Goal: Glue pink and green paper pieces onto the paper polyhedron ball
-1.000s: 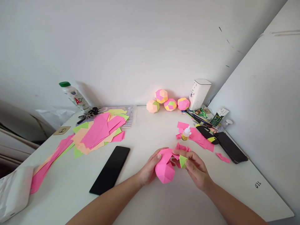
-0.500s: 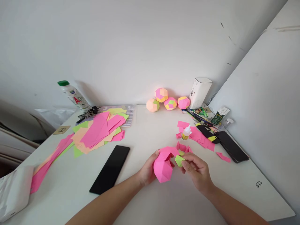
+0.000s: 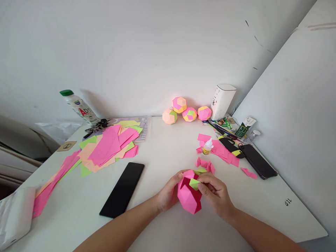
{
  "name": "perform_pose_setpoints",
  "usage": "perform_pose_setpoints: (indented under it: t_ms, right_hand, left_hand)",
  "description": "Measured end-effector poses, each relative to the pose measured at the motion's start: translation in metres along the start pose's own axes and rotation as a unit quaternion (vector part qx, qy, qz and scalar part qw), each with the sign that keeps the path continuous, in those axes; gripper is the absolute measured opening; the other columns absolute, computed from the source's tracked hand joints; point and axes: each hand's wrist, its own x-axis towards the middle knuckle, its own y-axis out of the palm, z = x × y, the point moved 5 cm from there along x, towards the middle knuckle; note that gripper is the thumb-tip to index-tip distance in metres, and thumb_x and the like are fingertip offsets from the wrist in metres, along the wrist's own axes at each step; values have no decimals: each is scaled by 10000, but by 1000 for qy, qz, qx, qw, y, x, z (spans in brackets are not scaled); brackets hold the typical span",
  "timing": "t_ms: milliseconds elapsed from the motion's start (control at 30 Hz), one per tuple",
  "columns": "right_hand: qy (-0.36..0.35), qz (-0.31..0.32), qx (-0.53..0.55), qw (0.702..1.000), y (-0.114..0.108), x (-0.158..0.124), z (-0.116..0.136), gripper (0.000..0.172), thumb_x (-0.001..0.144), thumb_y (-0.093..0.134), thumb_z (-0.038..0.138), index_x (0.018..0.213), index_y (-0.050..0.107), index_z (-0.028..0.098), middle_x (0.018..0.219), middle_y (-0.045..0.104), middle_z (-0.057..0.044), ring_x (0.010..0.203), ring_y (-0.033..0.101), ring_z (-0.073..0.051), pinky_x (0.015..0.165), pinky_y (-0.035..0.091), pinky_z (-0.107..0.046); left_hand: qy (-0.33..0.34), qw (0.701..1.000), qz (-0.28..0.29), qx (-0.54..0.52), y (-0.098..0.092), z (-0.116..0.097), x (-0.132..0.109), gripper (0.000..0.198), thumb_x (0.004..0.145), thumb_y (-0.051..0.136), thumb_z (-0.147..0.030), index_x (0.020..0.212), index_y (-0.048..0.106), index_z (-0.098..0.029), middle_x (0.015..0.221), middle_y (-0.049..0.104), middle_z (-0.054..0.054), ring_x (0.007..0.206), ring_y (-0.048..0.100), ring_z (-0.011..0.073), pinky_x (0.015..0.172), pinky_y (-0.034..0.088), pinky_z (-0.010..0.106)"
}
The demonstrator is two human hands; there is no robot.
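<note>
A pink faceted paper ball (image 3: 188,199) with an open gap in its side rests in my left hand (image 3: 169,190), whose fingers wrap round its left and far side. Between thumb and fingers, my right hand (image 3: 216,192) pinches a small folded green paper piece (image 3: 194,184) at the gap in the ball. Whether the piece touches the ball's edge I cannot tell. Just beyond my hands lie several folded pink paper pieces (image 3: 205,164) and another green piece (image 3: 201,170). Behind them stands a small glue bottle (image 3: 207,147) with a white nozzle.
Several finished paper balls (image 3: 189,114) sit by the wall next to a white container (image 3: 223,101). Pink, peach and green paper sheets (image 3: 107,147) are heaped at the left. A black phone (image 3: 123,189) lies left of my hands, and a black case (image 3: 258,161) lies right.
The paper ball has turned in my left hand so its gap faces upward. My right hand has moved left, bringing the green piece from beside the ball to the gap.
</note>
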Motion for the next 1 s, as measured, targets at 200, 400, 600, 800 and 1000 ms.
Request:
perform_pose_setpoints:
  t_ms: [200, 400, 600, 800, 1000]
  right_hand:
    - [-7, 14, -18, 1000, 5, -1, 2, 144, 845, 592, 311, 742, 642, 224, 696, 574, -22, 623, 515, -160, 552, 445, -286]
    - [-17, 44, -33, 998, 11, -5, 4, 147, 841, 595, 300, 729, 657, 228, 686, 600, -36, 683, 536, -186, 594, 467, -308]
    - [-36, 36, -44, 998, 11, -4, 5, 119, 839, 612, 268, 761, 700, 244, 747, 634, -44, 699, 578, -191, 600, 489, -313]
    - [-134, 64, -83, 985, 15, -8, 13, 181, 830, 612, 142, 906, 724, 263, 789, 681, -53, 666, 621, -186, 586, 513, -312]
    - [-117, 31, -92, 988, 12, -7, 14, 160, 847, 588, 161, 886, 713, 254, 763, 702, -48, 695, 640, -202, 618, 522, -325]
  left_hand:
    - [-5, 998, -43, 42, 2, 0, -3, 459, 842, 532, -523, 1139, 587, -177, 1071, 654, 111, 953, 608, 239, 848, 455, 371]
    - [-9, 990, -109, 93, -1, -2, -4, 454, 845, 517, -526, 1108, 603, -166, 970, 671, 89, 882, 621, 236, 805, 465, 376]
    - [-2, 987, -134, 91, 0, -3, -6, 434, 824, 550, -517, 1062, 626, -162, 947, 681, 79, 856, 621, 224, 773, 469, 349]
    - [8, 990, -130, 56, 4, -6, -6, 368, 848, 544, -470, 1008, 634, -151, 912, 674, 75, 838, 609, 204, 771, 466, 330]
    - [-2, 992, -115, 50, 5, -5, -6, 350, 856, 539, -462, 993, 641, -157, 897, 674, 61, 805, 601, 186, 744, 465, 309]
